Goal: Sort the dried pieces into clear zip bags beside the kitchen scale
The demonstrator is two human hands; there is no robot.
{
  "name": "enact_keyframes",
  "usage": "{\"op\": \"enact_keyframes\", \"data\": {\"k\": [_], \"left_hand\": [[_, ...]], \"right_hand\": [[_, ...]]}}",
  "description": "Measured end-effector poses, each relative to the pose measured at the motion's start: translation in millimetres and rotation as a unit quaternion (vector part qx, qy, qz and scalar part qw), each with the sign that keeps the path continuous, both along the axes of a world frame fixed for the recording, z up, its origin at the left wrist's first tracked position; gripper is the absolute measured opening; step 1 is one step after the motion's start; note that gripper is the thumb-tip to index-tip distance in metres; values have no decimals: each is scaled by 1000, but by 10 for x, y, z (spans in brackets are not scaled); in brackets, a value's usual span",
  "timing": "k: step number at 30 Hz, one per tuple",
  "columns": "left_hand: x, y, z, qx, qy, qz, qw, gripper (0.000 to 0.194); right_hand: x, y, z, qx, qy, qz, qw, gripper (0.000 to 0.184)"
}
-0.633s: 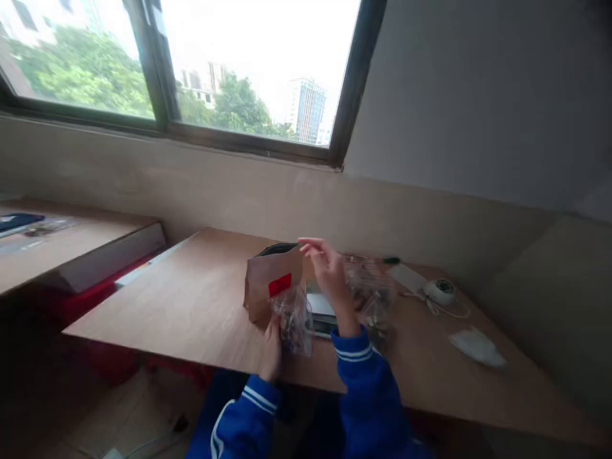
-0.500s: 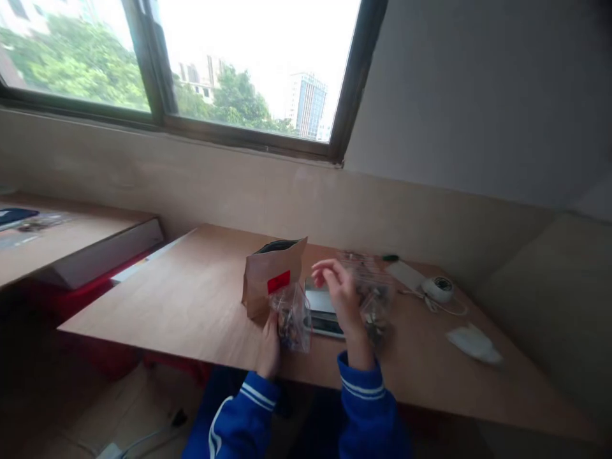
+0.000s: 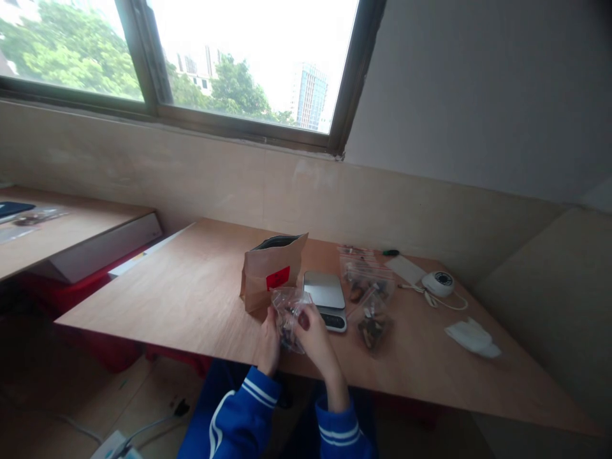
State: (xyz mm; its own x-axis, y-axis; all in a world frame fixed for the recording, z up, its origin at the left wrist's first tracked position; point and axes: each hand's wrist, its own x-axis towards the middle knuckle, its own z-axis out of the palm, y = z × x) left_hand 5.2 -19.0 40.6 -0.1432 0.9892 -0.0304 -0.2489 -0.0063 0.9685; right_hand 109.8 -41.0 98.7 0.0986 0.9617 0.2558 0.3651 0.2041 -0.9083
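A clear zip bag (image 3: 290, 299) with small dark and pale pieces in it is between my hands at the table's front edge. My left hand (image 3: 270, 341) is closed on its left side. My right hand (image 3: 312, 328) has its fingers at the bag's right side and upper part, curled against it; the fingertips are partly hidden. Just behind the bag, an open brown paper pouch (image 3: 255, 274) with a red label stands upright. To the right of the pouch lies a silver-topped kitchen scale (image 3: 324, 290), its platform bare.
Several clear zip bags of dried dark pieces (image 3: 371, 331) lie right of the scale. Farther right are a white camera (image 3: 437, 285) with its cable, a green-capped marker (image 3: 391, 253) and a crumpled white cloth or bag (image 3: 473, 338). Another table (image 3: 95, 236) stands at the left.
My right hand has come down from over the scale to the zip bag, uncovering the scale's platform. My left hand stays at the bag. The view has shifted slightly.
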Motion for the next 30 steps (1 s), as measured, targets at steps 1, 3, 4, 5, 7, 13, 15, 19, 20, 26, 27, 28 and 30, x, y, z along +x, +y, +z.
{"op": "enact_keyframes", "data": {"k": [1,3,4,5,7,13,15,19,20,26,27,28,30], "left_hand": [[6,-7,2,1,10,-7,1000,64],[20,-8,-9,-5,20,-16,1000,65],[26,-4,-17,-10,26,-14,1000,64],[30,0,-22,-14,33,-11,999,63],[32,7,-16,-17,45,-12,999,60],[22,-21,96,-3,56,-42,998,58],[25,-39,126,2,47,-47,998,55],[35,-60,165,0,41,-44,998,47],[36,-61,171,-1,41,-46,998,46],[24,-38,164,0,37,-52,998,59],[21,-35,161,2,44,-49,998,59],[19,-35,161,5,51,-45,998,60],[22,-38,166,11,56,-43,997,59]], "right_hand": [[-9,-17,-23,4,-6,-2,1000,27],[-25,-42,-71,4,-18,-5,1000,37],[-32,-48,-95,5,-22,-7,1000,41],[-37,-49,-118,8,-24,-7,1000,43],[-42,-43,-162,20,-15,-12,1000,37],[-64,-62,-236,29,-51,-74,995,33],[-87,-86,-226,19,-94,-93,991,37],[-127,-105,-183,16,-151,-111,982,34],[-127,-104,-175,20,-152,-114,982,32],[-58,-138,-162,26,-73,-87,993,21],[-47,-152,-161,24,-58,-85,994,19],[-37,-167,-159,23,-45,-85,995,18],[-21,-197,-160,27,-29,-92,995,19]]}}
